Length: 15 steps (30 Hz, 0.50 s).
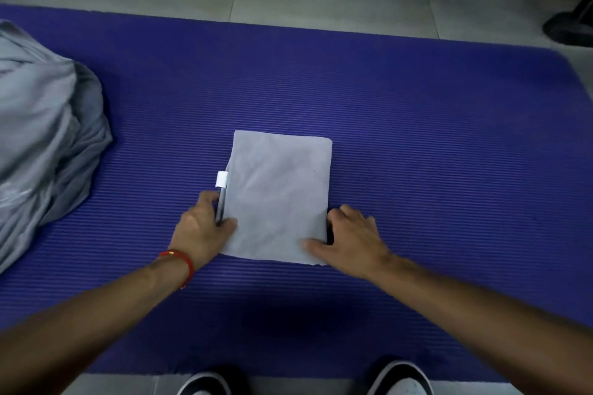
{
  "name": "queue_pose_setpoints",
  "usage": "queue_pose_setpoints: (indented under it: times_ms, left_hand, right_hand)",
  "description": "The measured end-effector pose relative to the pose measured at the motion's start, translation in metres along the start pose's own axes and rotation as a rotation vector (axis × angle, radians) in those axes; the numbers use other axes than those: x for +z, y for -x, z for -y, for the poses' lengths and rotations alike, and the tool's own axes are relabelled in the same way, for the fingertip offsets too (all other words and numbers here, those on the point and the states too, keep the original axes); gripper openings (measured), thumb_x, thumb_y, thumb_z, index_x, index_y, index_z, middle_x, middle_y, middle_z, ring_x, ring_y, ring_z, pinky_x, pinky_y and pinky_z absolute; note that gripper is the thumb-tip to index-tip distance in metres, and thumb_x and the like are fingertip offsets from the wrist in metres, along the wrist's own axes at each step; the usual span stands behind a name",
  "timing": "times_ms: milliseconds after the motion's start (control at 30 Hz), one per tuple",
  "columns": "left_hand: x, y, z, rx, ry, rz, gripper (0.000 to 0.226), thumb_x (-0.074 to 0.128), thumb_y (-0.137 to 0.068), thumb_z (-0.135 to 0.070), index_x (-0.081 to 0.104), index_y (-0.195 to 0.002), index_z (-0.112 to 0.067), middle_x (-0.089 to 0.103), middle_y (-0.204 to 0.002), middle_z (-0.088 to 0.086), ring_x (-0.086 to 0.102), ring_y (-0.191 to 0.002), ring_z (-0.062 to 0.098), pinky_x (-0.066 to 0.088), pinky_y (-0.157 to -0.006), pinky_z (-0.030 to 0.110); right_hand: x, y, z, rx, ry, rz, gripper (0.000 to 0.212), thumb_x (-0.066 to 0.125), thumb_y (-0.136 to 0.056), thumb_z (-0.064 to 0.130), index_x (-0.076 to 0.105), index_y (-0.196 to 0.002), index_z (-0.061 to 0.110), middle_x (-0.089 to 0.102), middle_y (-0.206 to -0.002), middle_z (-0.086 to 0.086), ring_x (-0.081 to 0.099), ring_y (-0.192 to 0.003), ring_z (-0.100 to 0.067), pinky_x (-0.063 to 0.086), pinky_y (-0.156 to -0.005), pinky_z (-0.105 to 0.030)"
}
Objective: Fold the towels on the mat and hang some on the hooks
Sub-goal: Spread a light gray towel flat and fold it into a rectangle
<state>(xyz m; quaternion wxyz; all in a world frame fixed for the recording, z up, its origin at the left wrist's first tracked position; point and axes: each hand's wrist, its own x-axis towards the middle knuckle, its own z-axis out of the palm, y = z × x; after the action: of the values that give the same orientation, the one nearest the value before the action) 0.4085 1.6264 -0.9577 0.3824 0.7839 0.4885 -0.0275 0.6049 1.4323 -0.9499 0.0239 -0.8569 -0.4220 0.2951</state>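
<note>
Towel (279,196), folded, mid-mat (417,125): our left hand (200,228) and right hand (349,239) pinch its near corners, thumbs on top, apparently to fold again.

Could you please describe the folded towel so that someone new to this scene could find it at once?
On the purple ribbed mat, look at its middle, just beyond the two hands. There lies the flat grey rectangular folded towel, with a small white tag on its left edge. The rumpled grey cloth heap at the far left is unfolded.

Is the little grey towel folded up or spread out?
Folded. The towel is a small neat rectangle on the mat, with layered edges at its left side.
</note>
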Motion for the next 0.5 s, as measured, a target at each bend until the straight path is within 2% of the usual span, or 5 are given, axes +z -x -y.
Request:
queue_pose_setpoints:
  times_ms: [100, 167, 233, 367, 500]
  left_hand:
    - [-0.006, -0.019, -0.016, 0.255, -0.228, -0.150, 0.074, 0.068, -0.081, -0.016, 0.034, -0.147, -0.014, 0.045, -0.135, 0.014, 0.046, -0.119, 0.035, 0.046, -0.097, 0.049]
    - [-0.013, -0.046, -0.040, 0.508, -0.454, -0.244, 0.076, 0.065, -0.083, -0.014, 0.033, -0.151, -0.012, 0.036, -0.150, 0.014, 0.039, -0.131, 0.037, 0.044, -0.099, 0.053]
    - [-0.019, -0.082, -0.066, 0.650, -0.568, -0.158, 0.073, 0.063, -0.089, -0.015, 0.032, -0.155, -0.014, 0.029, -0.161, 0.010, 0.028, -0.146, 0.033, 0.035, -0.110, 0.054]
    - [-0.025, -0.143, -0.106, 0.536, -0.709, 0.291, 0.070, 0.060, -0.099, -0.024, 0.023, -0.159, -0.016, 0.028, -0.163, 0.012, 0.028, -0.150, 0.029, 0.021, -0.122, 0.044]
    - [-0.030, -0.151, -0.135, 0.381, -0.756, 0.409, 0.058, 0.072, -0.090, -0.030, 0.050, -0.141, -0.014, 0.056, -0.137, 0.007, 0.055, -0.123, 0.028, 0.046, -0.101, 0.037]
  right_hand:
    - [0.003, 0.009, 0.014, 0.085, -0.390, -0.025, 0.038, 0.067, -0.088, 0.048, 0.050, -0.105, 0.019, 0.058, -0.102, 0.005, 0.059, -0.089, -0.013, 0.052, -0.075, -0.029]
    - [-0.001, 0.013, 0.020, 0.109, -0.518, -0.048, 0.026, 0.064, -0.093, 0.035, 0.047, -0.104, 0.019, 0.062, -0.094, 0.005, 0.061, -0.078, -0.009, 0.046, -0.055, -0.018]
    - [0.002, 0.018, 0.023, 0.154, -0.670, -0.046, 0.023, 0.062, -0.096, 0.030, 0.045, -0.107, 0.020, 0.064, -0.095, 0.004, 0.064, -0.080, -0.009, 0.050, -0.059, -0.019]
    - [0.011, 0.025, 0.023, 0.324, -1.295, 0.079, 0.043, 0.076, -0.089, 0.018, 0.046, -0.118, 0.024, 0.069, -0.113, -0.002, 0.071, -0.100, -0.018, 0.062, -0.086, -0.040]
    - [-0.001, 0.026, 0.006, 0.364, -1.409, 0.015, 0.042, 0.079, -0.085, 0.008, 0.055, -0.120, 0.013, 0.072, -0.112, -0.004, 0.073, -0.100, -0.018, 0.063, -0.084, -0.036]
